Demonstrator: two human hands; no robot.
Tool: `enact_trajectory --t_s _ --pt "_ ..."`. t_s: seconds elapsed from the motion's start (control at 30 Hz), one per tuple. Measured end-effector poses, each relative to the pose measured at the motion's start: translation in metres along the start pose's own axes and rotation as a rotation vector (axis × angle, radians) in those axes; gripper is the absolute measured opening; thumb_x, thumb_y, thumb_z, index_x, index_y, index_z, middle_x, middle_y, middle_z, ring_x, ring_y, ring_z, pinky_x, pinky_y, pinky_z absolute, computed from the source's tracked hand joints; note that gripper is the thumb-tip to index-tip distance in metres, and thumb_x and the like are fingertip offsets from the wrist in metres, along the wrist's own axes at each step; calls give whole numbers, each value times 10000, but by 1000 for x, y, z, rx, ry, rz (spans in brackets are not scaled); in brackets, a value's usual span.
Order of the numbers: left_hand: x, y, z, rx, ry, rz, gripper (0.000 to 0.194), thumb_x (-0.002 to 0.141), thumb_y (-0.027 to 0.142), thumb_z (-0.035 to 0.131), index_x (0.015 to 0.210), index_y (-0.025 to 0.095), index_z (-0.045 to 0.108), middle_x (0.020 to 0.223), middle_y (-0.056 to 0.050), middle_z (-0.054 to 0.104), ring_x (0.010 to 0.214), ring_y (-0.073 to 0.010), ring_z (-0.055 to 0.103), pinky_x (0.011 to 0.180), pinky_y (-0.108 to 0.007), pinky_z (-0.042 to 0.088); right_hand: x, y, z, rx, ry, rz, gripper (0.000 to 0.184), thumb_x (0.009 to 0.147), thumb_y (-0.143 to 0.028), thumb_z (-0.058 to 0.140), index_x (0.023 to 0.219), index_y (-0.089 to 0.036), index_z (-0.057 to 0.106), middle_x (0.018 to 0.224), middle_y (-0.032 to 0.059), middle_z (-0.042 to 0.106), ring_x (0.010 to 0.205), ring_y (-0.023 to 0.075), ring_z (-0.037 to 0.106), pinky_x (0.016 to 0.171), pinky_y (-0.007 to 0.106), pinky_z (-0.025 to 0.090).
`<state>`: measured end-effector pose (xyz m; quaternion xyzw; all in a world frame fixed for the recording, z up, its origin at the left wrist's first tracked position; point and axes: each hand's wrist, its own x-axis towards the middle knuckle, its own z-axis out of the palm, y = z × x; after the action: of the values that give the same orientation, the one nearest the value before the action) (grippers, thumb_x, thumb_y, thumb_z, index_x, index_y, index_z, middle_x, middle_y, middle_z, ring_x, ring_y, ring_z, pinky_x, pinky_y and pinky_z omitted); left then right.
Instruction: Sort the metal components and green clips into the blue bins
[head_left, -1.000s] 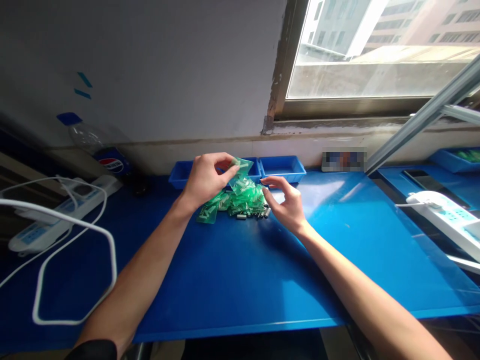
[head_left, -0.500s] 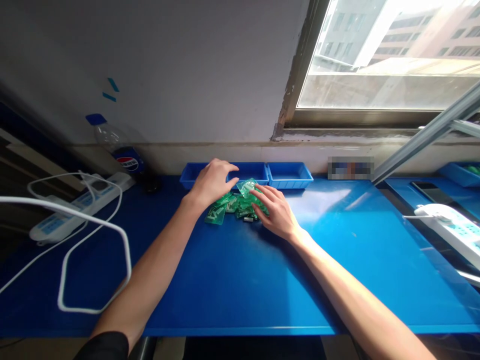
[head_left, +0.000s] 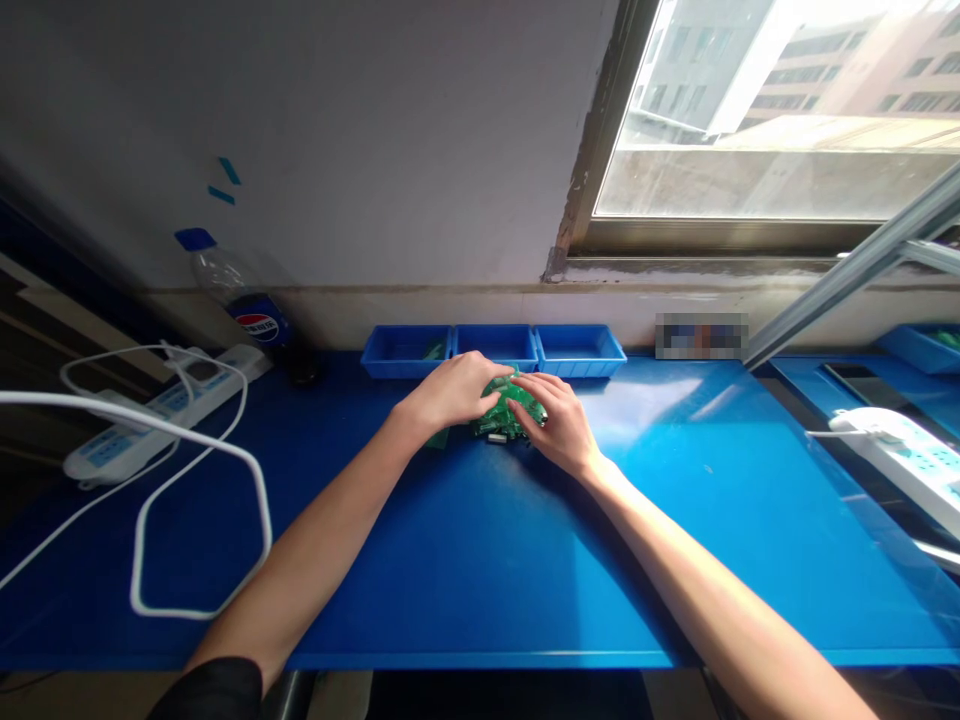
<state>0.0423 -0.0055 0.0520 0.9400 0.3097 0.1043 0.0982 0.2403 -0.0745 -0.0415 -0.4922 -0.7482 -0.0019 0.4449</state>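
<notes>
A heap of small green plastic packets lies on the blue table, with small dark and silvery pieces showing through some of them. My left hand reaches over the heap's left part, thumb and forefinger apart beside a raised packet. From the right, my right hand has its curled fingers on the heap and at that packet's edge. Its fingertips are partly hidden. Just behind the heap stand three blue bins: a left bin with a green packet inside, a middle bin and a right bin.
On the left stand a cola bottle and a white power strip, with a looping white cable near my left forearm. Another power strip and a metal bar are at right. The wall rises behind the bins.
My left hand has moved right and down from over the bins to the packets, uncovering the left bin with a green packet in it. My right hand has barely shifted.
</notes>
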Motion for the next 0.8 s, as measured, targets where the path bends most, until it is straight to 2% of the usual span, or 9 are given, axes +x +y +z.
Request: enact_trajectory --t_s 0.17,0.27,0.33,0.4,0.47,0.6,0.7,0.8 --pt "1 6 1 114 34 -70 393 915 182 587 1250 273 773 1018 -82 822 961 -283 781 821 -315 571 0 1 1 23 3 0 390 1005 -354 644 1383 -266 684 1290 89 765 1261 317 661 1086 519 531" --pt "2 6 -1 178 97 -124 383 910 155 593 1218 271 788 1066 -90 823 997 -302 784 868 -350 586 1 -2 -2 46 1 18 455 1002 -359 642 1450 -278 632 1329 86 746 1286 321 638 1105 527 521" --pt "2 4 -4 143 160 -134 362 931 155 583 1206 258 794 1110 -88 820 1035 -305 781 927 -377 589 2 -5 -4 71 52 49 468 1002 -358 640 1463 -286 614 1356 84 731 1282 315 634 1107 519 522" --pt "1 2 -9 -13 232 -109 333 956 176 580 1205 237 792 1161 -79 813 1071 -286 777 981 -378 588 5 -8 -8 109 128 105 457 993 -362 656 1443 -286 624 1357 89 727 1259 306 645 1093 506 530" --pt "-1 1 -16 -266 275 -71 312 947 193 615 1211 211 780 1171 -70 812 1069 -255 778 986 -345 600 9 -11 -12 180 187 174 439 961 -384 706 1385 -279 663 1320 94 741 1227 301 666 1073 497 537" --pt "-4 -2 -27 -691 235 -81 343 885 254 732 1213 156 747 1077 -87 823 984 -240 795 877 -312 646 26 -13 -19 529 116 382 398 883 -480 792 1203 -248 746 1031 66 811 960 267 757 905 444 597" --pt "-5 -6 -29 -809 227 -155 393 835 318 807 1178 137 746 999 -102 828 927 -250 800 831 -325 656 40 -16 -23 799 59 501 413 808 -517 851 1078 -214 774 870 42 803 739 217 741 737 374 600" --pt "-4 -9 -27 -827 242 -222 384 790 353 850 1094 132 771 936 -105 829 886 -255 800 804 -325 653 45 -17 -21 873 86 536 409 742 -491 907 1005 -200 790 857 43 806 684 193 722 691 346 585"
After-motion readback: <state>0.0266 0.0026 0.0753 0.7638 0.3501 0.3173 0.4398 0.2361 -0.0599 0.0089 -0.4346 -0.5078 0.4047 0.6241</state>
